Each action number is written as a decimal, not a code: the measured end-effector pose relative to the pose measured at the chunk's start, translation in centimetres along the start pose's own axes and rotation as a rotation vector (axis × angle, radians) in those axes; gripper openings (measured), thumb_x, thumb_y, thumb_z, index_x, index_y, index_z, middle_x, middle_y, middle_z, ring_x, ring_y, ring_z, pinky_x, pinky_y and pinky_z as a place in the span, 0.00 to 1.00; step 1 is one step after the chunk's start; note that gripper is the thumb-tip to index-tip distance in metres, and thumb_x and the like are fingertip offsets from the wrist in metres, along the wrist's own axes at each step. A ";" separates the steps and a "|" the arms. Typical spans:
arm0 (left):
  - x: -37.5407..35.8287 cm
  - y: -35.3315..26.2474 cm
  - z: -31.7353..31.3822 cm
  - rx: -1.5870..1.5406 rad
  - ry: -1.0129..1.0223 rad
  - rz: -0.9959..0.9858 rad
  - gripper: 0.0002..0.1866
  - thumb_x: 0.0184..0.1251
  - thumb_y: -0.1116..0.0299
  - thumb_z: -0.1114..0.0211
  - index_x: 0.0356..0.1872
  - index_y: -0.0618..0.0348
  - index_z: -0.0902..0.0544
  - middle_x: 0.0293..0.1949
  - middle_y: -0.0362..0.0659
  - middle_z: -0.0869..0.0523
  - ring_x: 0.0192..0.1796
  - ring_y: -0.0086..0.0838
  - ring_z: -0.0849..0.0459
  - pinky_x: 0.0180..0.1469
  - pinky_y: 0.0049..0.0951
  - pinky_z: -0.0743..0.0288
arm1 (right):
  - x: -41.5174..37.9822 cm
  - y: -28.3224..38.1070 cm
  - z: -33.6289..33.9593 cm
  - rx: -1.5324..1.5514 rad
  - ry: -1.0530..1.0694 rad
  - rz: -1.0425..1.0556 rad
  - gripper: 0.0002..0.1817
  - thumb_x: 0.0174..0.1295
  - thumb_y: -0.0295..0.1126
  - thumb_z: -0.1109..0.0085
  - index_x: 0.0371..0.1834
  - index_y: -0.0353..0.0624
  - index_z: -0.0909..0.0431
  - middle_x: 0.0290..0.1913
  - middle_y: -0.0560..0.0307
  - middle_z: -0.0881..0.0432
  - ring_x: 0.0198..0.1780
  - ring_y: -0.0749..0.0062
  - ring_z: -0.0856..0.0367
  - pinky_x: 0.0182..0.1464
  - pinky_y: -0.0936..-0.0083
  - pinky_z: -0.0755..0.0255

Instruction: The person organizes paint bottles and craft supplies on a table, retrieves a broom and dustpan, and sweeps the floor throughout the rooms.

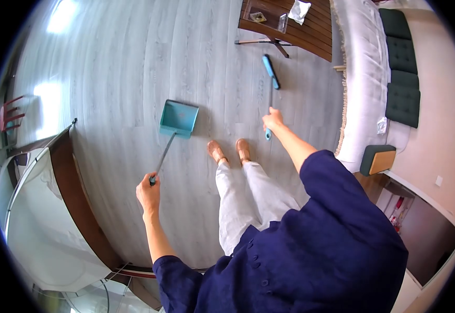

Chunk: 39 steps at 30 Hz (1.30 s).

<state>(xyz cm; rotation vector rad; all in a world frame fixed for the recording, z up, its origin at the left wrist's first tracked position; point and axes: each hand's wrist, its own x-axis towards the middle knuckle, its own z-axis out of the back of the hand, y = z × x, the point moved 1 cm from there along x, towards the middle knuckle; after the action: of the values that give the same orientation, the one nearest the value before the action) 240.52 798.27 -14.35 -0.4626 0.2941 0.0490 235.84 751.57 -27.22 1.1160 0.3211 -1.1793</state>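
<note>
My left hand [149,192] is closed round the upper end of a long grey handle. That handle runs to a teal dustpan [179,117], whose open tray lies on the grey wood-look floor [211,73]. With its fingers wrapped round another long handle, my right hand [273,120] holds a broom [270,70]. The blue broom head is at the far end, close to the wooden table's leg, and a teal handle tip shows below my hand. Dustpan and broom are well apart. A few tiny specks show inside the dustpan.
A slatted wooden table [311,28] with a clear tray and white tissue stands at the top. A sofa [365,78] with dark green cushions lines the right side. At left are a bed with a brown frame [76,193] and a small red chair [12,113].
</note>
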 end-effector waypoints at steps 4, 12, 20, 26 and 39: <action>3.6 -5.0 -0.3 0.016 0.024 -0.047 0.09 0.55 0.67 0.33 0.38 0.55 0.16 0.21 0.47 0.21 0.26 0.39 0.22 0.34 0.33 0.28 | -1.3 -1.9 -4.5 -0.254 0.125 0.241 0.37 0.51 0.20 0.49 0.70 0.38 0.43 0.28 0.46 0.19 0.17 0.66 0.23 0.16 0.68 0.28; 8.4 -11.5 -2.0 -0.007 0.099 -0.056 0.10 0.56 0.65 0.34 0.38 0.55 0.16 0.27 0.49 0.17 0.33 0.46 0.19 0.39 0.36 0.25 | -11.0 3.3 -1.1 0.093 0.607 0.170 0.37 0.56 0.20 0.47 0.72 0.46 0.44 0.27 0.57 0.21 0.15 0.80 0.30 0.16 0.78 0.33; 11.1 -14.6 -2.0 0.345 0.140 -0.019 0.38 0.49 0.49 0.29 0.60 0.58 0.28 0.48 0.52 0.19 0.50 0.45 0.21 0.51 0.41 0.28 | -10.9 3.5 -3.2 -0.014 0.351 0.575 0.19 0.60 0.33 0.45 0.55 0.42 0.27 0.32 0.47 0.17 0.33 0.59 0.17 0.37 0.66 0.26; 10.2 -20.9 -2.2 0.437 -0.275 -0.238 0.38 0.50 0.51 0.28 0.62 0.58 0.30 0.59 0.53 0.27 0.61 0.47 0.29 0.60 0.46 0.36 | -7.7 4.7 6.2 0.069 0.416 0.468 0.24 0.56 0.30 0.43 0.58 0.38 0.29 0.43 0.41 0.18 0.44 0.53 0.18 0.47 0.67 0.26; 6.2 -38.4 -17.4 0.328 0.285 -0.055 0.24 0.54 0.57 0.30 0.48 0.62 0.20 0.50 0.55 0.23 0.54 0.50 0.25 0.56 0.43 0.31 | 5.6 -1.6 38.1 0.267 0.013 -0.188 0.17 0.47 0.26 0.45 0.42 0.31 0.26 0.27 0.40 0.20 0.22 0.59 0.20 0.26 0.64 0.26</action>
<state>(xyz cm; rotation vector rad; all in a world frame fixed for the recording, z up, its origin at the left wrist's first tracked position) 246.12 756.02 -14.39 -0.1498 0.5593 -0.1186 224.33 717.18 -14.29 1.3479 0.2886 -1.4117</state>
